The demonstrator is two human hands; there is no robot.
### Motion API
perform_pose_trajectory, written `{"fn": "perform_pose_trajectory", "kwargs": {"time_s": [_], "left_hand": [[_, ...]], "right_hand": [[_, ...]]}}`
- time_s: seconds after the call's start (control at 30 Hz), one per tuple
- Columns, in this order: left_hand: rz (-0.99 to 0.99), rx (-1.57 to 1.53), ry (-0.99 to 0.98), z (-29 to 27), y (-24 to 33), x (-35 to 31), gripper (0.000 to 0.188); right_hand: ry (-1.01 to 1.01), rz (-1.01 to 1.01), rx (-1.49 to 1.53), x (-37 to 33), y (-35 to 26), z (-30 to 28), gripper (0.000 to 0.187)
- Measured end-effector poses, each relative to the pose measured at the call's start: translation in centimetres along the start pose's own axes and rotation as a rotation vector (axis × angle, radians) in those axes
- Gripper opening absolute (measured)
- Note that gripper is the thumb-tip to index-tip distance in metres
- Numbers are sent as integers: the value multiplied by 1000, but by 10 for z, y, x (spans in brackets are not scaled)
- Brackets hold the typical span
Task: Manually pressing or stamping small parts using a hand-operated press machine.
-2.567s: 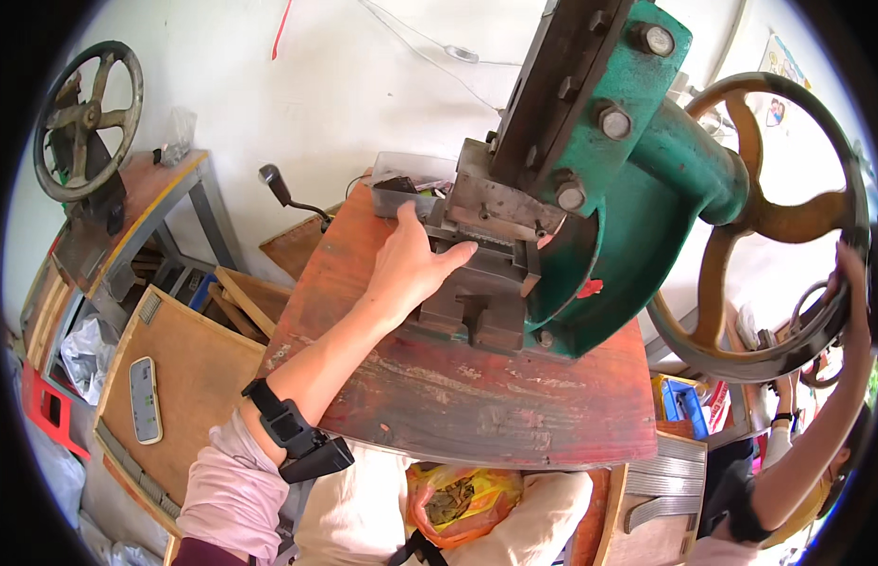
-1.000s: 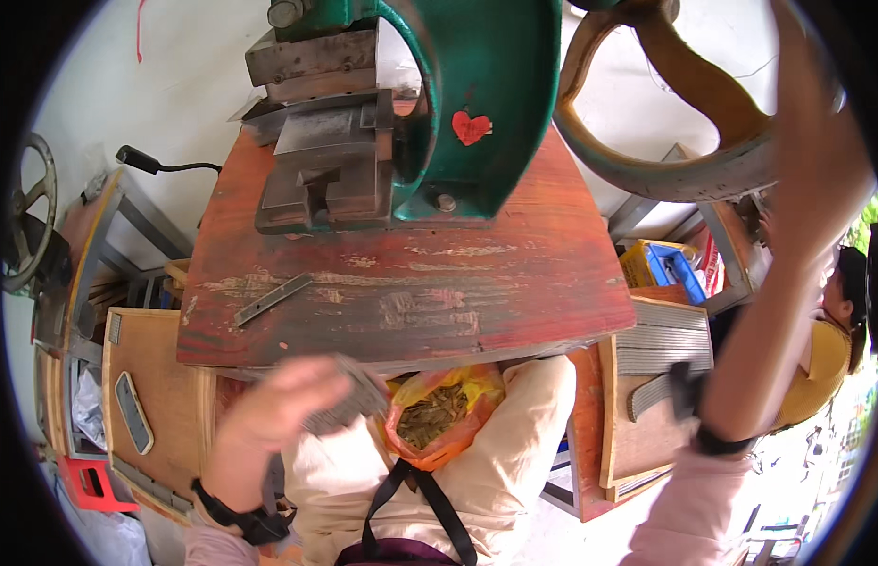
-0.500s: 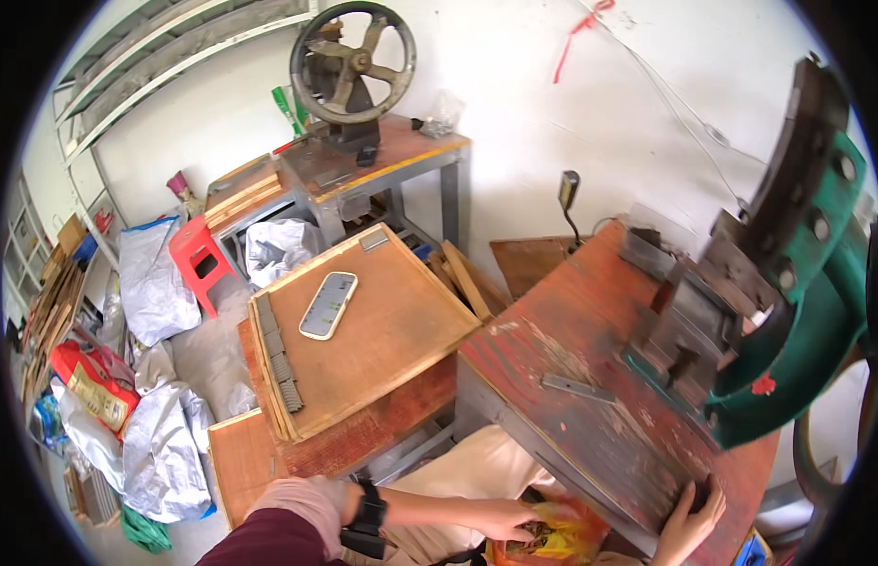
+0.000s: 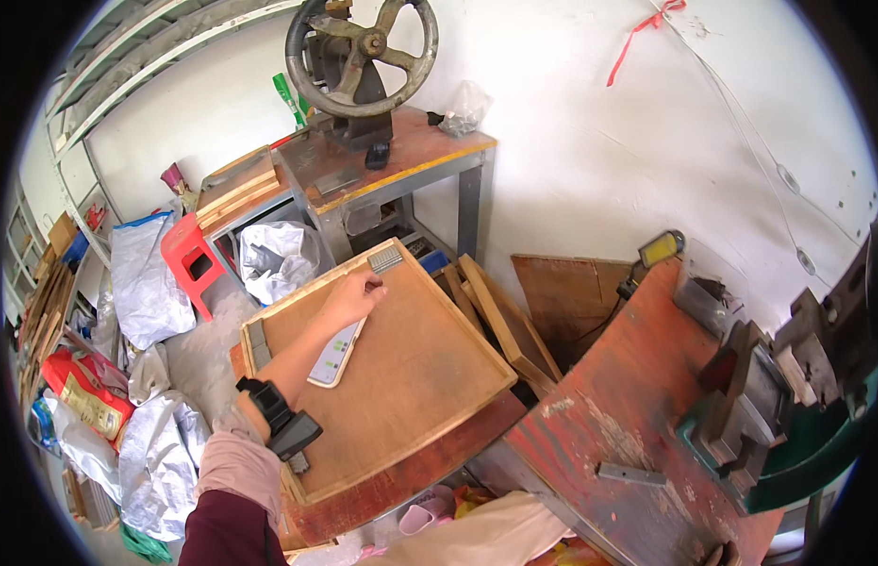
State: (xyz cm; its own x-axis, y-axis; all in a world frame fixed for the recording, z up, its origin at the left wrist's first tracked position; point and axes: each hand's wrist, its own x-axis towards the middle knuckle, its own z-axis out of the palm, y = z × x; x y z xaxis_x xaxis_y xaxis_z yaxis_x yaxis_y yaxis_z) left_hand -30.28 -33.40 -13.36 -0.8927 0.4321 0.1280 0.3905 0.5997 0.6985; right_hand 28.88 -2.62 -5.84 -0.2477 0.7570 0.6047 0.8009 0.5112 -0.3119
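Observation:
My left hand point(image 4: 356, 296) is stretched over the shallow wooden tray point(image 4: 430, 396), its fingers curled together near the far corner. Whatever those fingers hold, if anything, is too small to make out. Just beyond them, a block of small grey metal pieces point(image 4: 386, 258) sits in that corner. Beneath my left wrist and forearm lies a phone point(image 4: 333, 361) with a lit screen, partly covered. More grey metal pieces point(image 4: 259, 341) line the tray's left side, partly behind my arm. Only a dark bit of my right hand point(image 4: 725, 555) shows at the worn red bench's lower edge.
On the red workbench point(image 4: 590, 415) lies a flat metal bar point(image 4: 631, 474), beside a green press point(image 4: 816, 453) with metal blocks. A handwheel machine point(image 4: 364, 57) stands on the table behind. A red stool point(image 4: 189, 259) and silver sacks point(image 4: 161, 443) are at left.
My left hand has left the yellow-and-red bag at my lap and reached up over the tray. My view has shifted, and my right hand has dropped almost out of the picture.

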Motion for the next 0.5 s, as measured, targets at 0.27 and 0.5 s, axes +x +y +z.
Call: {"fn": "perform_pose_trajectory", "kwargs": {"time_s": [0.27,0.5], "left_hand": [[178,492,126,27,-66,87,47],[164,636,-94,15,-52,117,56]], "right_hand": [[41,2,-114,-9,22,8,28],[77,114,-89,-11,23,14,29]]}}
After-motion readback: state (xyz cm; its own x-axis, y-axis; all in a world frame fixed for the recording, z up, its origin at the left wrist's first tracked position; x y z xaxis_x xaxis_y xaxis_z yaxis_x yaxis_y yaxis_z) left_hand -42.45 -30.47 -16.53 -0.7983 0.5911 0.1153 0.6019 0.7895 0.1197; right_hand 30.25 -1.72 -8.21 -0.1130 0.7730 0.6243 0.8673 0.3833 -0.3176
